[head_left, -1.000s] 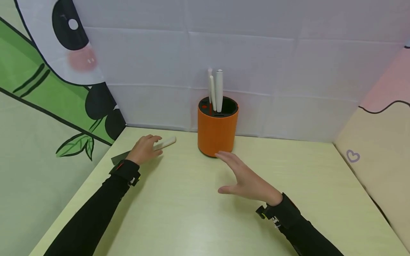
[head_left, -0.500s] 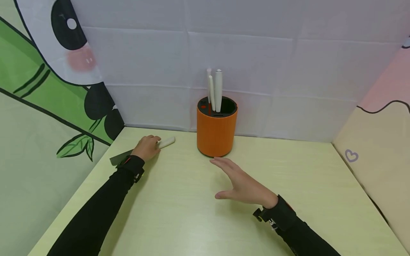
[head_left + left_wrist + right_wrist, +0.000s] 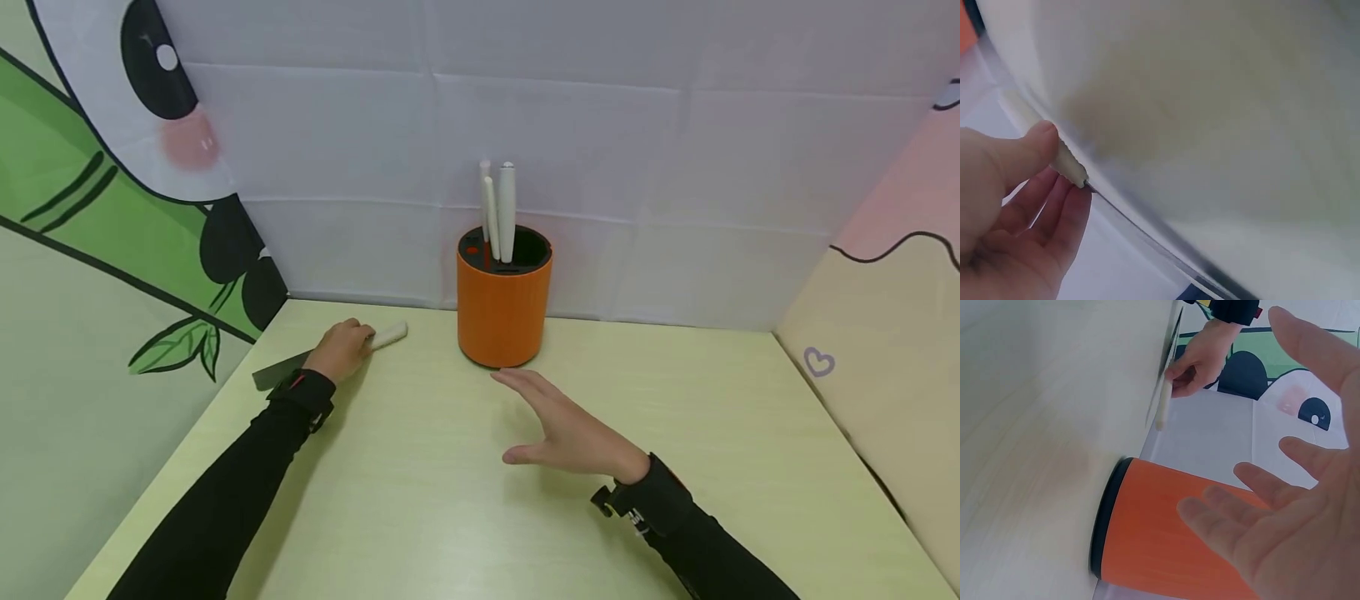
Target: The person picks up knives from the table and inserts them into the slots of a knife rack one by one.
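In the head view my left hand point(image 3: 343, 348) pinches a knife point(image 3: 390, 334) at the left back of the table. Its white handle points right and its dark blade point(image 3: 279, 372) points left, low over the tabletop. The left wrist view has the thumb on one side of the handle point(image 3: 1019, 112) and the fingertips on the other, where handle meets blade. My right hand point(image 3: 566, 437) hovers in front of an orange knife block point(image 3: 501, 321), fingers spread and nothing held. The block stands upright with a black slotted top.
Several white-handled utensils point(image 3: 507, 212) stick up from the block's top. A pale wooden table point(image 3: 420, 500) carries everything. Behind it hangs a creased light backdrop point(image 3: 585, 150), and printed panels point(image 3: 847, 350) rise along both sides.
My left hand has shifted a little right along the knife and its fingers have closed in on the handle. My right hand has drifted slightly left and down. The knife barely moves.
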Tool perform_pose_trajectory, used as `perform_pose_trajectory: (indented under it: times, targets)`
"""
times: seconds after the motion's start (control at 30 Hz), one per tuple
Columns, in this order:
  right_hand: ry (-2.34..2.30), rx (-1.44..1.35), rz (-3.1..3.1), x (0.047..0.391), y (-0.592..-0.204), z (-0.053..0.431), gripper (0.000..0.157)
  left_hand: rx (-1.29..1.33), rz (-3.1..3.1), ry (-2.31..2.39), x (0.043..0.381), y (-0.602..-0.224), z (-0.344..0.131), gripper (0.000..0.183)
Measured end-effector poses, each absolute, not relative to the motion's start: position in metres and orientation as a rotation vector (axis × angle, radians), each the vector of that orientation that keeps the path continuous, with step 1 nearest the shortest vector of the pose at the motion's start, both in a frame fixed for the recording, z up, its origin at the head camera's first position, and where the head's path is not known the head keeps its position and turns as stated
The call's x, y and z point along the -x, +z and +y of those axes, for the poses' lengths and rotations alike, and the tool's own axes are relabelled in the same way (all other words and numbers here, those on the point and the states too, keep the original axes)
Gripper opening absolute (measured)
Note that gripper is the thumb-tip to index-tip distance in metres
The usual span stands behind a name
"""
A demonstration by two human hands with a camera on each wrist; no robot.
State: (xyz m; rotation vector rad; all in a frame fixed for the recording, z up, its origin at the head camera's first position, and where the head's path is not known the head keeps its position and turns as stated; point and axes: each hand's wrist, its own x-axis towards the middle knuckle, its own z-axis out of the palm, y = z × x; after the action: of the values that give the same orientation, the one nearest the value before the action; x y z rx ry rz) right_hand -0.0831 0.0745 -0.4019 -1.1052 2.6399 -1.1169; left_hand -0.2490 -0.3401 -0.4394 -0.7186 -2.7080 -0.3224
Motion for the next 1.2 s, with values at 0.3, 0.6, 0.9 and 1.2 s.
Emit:
perform_pose_trajectory:
  times: [0.3,0.6,0.9,1.2]
  targets:
    - [-1.323,1.192,2.642,0.090,-0.388,0.077,0.093,0.656,-2.680,-0.587,0.220,-0.389,-0.322,0.036]
    - [-1.513,1.178,2.579,0.094,-0.367,0.080,0.093,0.752,-2.487,-0.839,0.175,-0.349,-0.280,0.043]
    - [-1.618,1.145,2.523,0.095,-0.351,0.075,0.093,0.843,-2.367,-1.152,0.137,-0.328,-0.245,0.041]
    - [-1.718,1.097,2.485,0.099,-0.340,0.072,0.089,0.858,-2.303,-1.351,0.119,-0.323,-0.212,0.043]
